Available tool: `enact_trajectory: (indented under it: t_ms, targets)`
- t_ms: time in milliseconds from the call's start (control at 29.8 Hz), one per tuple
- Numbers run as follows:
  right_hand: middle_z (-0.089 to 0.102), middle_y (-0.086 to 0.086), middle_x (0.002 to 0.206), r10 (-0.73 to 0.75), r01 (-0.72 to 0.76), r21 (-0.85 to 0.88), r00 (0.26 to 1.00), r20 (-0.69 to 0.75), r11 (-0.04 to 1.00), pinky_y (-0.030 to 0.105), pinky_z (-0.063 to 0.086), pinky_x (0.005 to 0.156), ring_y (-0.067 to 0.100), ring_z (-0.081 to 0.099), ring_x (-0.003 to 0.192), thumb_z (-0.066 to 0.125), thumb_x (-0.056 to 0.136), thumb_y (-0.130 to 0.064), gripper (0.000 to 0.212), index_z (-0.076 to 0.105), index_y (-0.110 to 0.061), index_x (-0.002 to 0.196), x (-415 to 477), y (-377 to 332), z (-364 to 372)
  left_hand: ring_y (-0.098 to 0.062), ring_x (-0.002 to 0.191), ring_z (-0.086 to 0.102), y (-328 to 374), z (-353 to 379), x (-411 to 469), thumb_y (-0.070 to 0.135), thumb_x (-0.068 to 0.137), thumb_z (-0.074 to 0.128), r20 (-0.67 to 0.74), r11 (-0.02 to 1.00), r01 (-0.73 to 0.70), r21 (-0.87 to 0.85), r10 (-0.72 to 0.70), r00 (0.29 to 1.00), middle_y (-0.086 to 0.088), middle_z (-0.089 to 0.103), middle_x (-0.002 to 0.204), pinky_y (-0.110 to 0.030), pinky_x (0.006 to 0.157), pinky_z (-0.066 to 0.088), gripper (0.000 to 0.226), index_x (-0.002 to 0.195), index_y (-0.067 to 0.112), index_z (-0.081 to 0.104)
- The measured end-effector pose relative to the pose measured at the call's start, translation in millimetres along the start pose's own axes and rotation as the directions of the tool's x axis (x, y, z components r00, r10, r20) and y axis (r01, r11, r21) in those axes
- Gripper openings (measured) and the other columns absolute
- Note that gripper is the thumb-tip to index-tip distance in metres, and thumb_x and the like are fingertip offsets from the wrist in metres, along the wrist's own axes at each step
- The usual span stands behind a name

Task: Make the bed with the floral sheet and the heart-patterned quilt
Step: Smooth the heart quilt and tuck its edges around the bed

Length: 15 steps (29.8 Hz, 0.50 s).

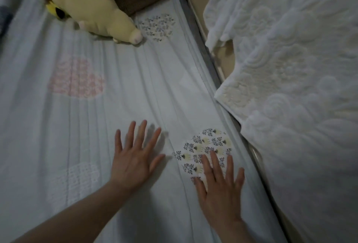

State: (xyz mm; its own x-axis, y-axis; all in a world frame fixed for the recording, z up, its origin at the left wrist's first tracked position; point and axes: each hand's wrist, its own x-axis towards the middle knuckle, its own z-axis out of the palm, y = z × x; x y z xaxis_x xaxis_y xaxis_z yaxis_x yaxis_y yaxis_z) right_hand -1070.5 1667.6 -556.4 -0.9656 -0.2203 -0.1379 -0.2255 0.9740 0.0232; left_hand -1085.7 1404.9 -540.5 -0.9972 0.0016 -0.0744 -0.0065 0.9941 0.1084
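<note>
Smoothing lengthwise creases (155, 80) out of heart-patterned quilt (77, 107), already laid over bed (194, 31), with left hand (133, 157) and right hand (219, 182) pressed flat, each grip spread, right one on floral heart (209, 142) near edge.

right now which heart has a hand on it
The near floral heart: the right hand lies on it. The pink heart, white heart and far floral heart lie bare.

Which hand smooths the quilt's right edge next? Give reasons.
Probably the right hand: it lies flat on the floral heart patch, nearest that edge; the left hand rests farther in.
</note>
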Motion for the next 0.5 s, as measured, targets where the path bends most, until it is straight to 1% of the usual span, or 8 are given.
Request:
enact_trajectory:
  t_ms: [67,134,201,268,335,369,402,503]
  targets:
    - [0.017,-0.005,0.164,0.005,-0.007,-0.032,0.999,-0.052,0.999,0.07,0.015,0.111,0.038,0.012,0.149,0.024,0.096,-0.063,0.066,0.033,-0.03,0.152,3.7,2.9,2.6,-0.035,0.151,0.0,-19.6,-7.8,43.5,0.072,0.094,0.003,0.021,0.998,0.06,0.01,-0.061,0.998,-0.004,0.009,0.165,-0.066,0.115,0.001,0.07,0.155,0.039,0.009]
    - [0.02,-0.004,0.163,-0.001,0.0,-0.03,0.999,-0.043,1.0,0.07,0.016,0.111,0.039,0.014,0.149,0.022,0.096,-0.063,0.067,0.034,-0.029,0.152,9.6,-1.1,4.0,-0.032,0.15,-0.015,-34.0,0.5,70.9,0.073,0.09,-0.004,0.068,0.994,0.102,0.027,-0.104,0.992,0.002,-0.007,0.165,-0.065,0.113,-0.008,0.069,0.153,0.045,-0.008]
    - [0.026,-0.002,0.161,-0.023,0.022,-0.024,0.998,-0.066,0.999,0.069,0.016,0.111,0.04,0.018,0.148,0.03,0.094,-0.063,0.066,0.039,-0.028,0.15,12.2,-3.2,5.5,-0.031,0.149,-0.018,-42.2,16.5,77.4,0.073,0.09,-0.005,0.067,0.989,0.139,0.047,-0.142,0.988,0.005,-0.013,0.164,-0.066,0.113,-0.007,0.067,0.151,0.047,-0.016]
    - [0.036,0.0,0.157,-0.021,0.023,0.012,0.988,-0.156,1.0,0.067,0.021,0.11,0.041,0.025,0.145,0.039,0.091,-0.058,0.063,0.049,-0.026,0.144,13.7,-8.6,-7.9,-0.031,0.151,-0.012,-43.1,21.7,74.6,0.072,0.092,-0.001,0.01,0.988,0.147,0.047,-0.147,0.989,0.005,-0.007,0.164,-0.066,0.114,-0.004,0.066,0.152,0.047,-0.011]
    - [0.045,0.003,0.151,-0.001,0.022,0.078,0.969,-0.249,0.997,0.062,0.027,0.108,0.039,0.032,0.142,0.04,0.092,-0.051,0.056,0.057,-0.025,0.138,45.2,-30.7,-24.0,-0.032,0.151,-0.005,-45.3,28.6,81.7,0.071,0.094,0.006,0.013,0.992,0.123,0.019,-0.124,0.992,0.005,0.001,0.165,-0.066,0.114,0.0,0.065,0.154,0.046,-0.003]
    - [0.045,0.002,0.15,-0.012,0.043,0.116,0.967,-0.253,0.992,0.059,0.027,0.109,0.037,0.031,0.143,0.037,0.095,-0.048,0.053,0.055,-0.026,0.139,70.8,-49.0,-33.2,-0.033,0.151,-0.003,-45.0,31.7,82.1,0.071,0.094,0.009,0.012,0.994,0.111,0.01,-0.111,0.994,0.004,0.003,0.165,-0.066,0.114,0.001,0.065,0.154,0.046,0.0]
    - [0.04,0.001,0.153,-0.027,0.065,0.154,0.972,-0.235,0.986,0.057,0.025,0.111,0.035,0.027,0.145,0.033,0.098,-0.047,0.051,0.049,-0.028,0.143,104.4,-70.8,-41.6,-0.033,0.151,-0.002,-45.5,33.0,83.3,0.07,0.094,0.011,0.013,0.993,0.116,0.002,-0.117,0.993,0.004,0.005,0.165,-0.066,0.114,0.001,0.065,0.154,0.046,0.002]
    - [0.018,-0.004,0.163,-0.114,0.135,0.136,0.982,-0.153,0.982,0.057,0.009,0.119,0.029,0.006,0.151,0.019,0.102,-0.049,0.054,0.024,-0.036,0.154,190.2,-130.8,-37.7,-0.034,0.151,0.004,-46.5,34.4,83.7,0.067,0.094,0.018,0.013,0.995,0.102,-0.003,-0.102,0.995,0.002,0.012,0.164,-0.068,0.113,0.005,0.064,0.154,0.044,0.012]
